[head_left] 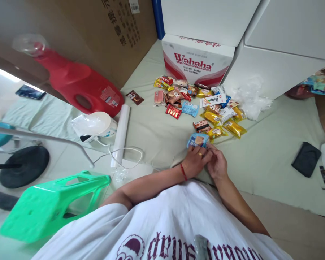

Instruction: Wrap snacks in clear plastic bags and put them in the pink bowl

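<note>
A small blue snack packet (197,139) with a biscuit picture is held low in front of my body. My left hand (195,161), with a ring and a red wrist cord, has its fingers closed on the packet's near side. Against it, my right hand (218,161) pinches the packet's right corner; the fingertips partly hide each other. Just beyond lies a loose pile of wrapped snacks: yellow packets (234,128), a brown packet (202,126), a red packet (173,111), another blue packet (190,108) and a white packet (212,100).
A Wahaha carton (197,61) stands behind the pile, with a crumpled clear plastic bag (253,97) to its right. Leftward are a red jug (81,85), a paper cup (104,122), a white roll (121,135), a cable and a green stool (51,206). A black wallet-like object (306,159) lies right.
</note>
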Motion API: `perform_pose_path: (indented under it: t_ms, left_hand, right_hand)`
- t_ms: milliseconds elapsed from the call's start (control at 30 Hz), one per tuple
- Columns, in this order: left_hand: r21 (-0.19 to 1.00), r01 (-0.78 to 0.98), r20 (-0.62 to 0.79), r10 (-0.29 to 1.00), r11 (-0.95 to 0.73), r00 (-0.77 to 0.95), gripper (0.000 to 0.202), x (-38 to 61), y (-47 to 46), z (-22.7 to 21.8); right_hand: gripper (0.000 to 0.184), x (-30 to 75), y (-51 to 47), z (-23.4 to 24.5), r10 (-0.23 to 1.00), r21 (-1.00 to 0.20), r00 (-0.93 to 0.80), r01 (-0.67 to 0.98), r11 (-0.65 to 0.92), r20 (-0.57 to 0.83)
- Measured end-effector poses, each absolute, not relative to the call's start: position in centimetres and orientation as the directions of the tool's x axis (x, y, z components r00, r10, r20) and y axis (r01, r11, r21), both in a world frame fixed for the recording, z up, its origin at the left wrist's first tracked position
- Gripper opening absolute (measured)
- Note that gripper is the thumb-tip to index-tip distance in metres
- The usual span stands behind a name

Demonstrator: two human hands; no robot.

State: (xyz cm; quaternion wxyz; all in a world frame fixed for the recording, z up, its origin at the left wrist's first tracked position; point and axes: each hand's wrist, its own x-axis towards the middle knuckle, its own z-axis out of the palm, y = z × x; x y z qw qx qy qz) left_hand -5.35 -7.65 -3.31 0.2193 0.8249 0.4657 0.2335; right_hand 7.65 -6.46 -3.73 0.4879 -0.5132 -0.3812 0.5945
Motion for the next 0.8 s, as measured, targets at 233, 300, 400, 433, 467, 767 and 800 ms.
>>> perform_pose_path:
  t_ms: [233, 300, 400, 433, 467, 767, 800]
  left_hand:
    - [0.982, 0.104, 0.130, 0.967, -0.155, 0.217, 0.037, -6.1, -6.9, -6.1]
    - [0.995, 0.057, 0.075, 0.979, -0.087, 0.190, 0.037, -6.6, -5.9, -5.8]
    - [0.997, -0.076, 0.010, 0.992, 0.000, 0.127, 0.041, -7.9, -5.1, -4.5]
    - [0.989, -0.143, -0.018, 0.995, 0.032, 0.096, 0.041, -8.4, -5.1, -4.0]
    - [0.977, -0.204, -0.050, 0.996, 0.063, 0.068, 0.040, -8.9, -5.1, -3.5]
    - [0.941, 0.169, -0.288, 0.956, 0.293, -0.051, 0.053, -9.4, -6.4, -2.7]
    - [0.938, 0.185, -0.305, 0.951, 0.293, 0.042, 0.050, -8.9, -6.4, -2.6]
  right_hand:
    - [0.043, 7.1, -6.0, -3.9, 0.974, -0.978, -0.096, 0.000, -0.207, -0.206]
    - [0.041, 7.3, -5.5, -3.9, 0.977, -0.980, -0.109, 0.105, -0.171, -0.183]
    - [0.038, 7.5, -4.7, -4.3, 0.974, -0.980, -0.118, 0.057, -0.190, -0.196]
    - [0.037, 7.6, -4.5, -4.6, 0.970, -0.977, -0.119, 0.005, -0.212, -0.211]
    - [0.035, 7.7, -4.4, -4.8, 0.967, -0.972, -0.118, -0.036, -0.231, -0.225]
    - [0.029, 8.1, -5.7, -4.7, 0.968, -0.961, 0.025, -0.135, -0.243, -0.248]
    - [0.030, 8.5, -6.0, -4.4, 0.970, -0.964, 0.001, -0.113, -0.243, -0.244]
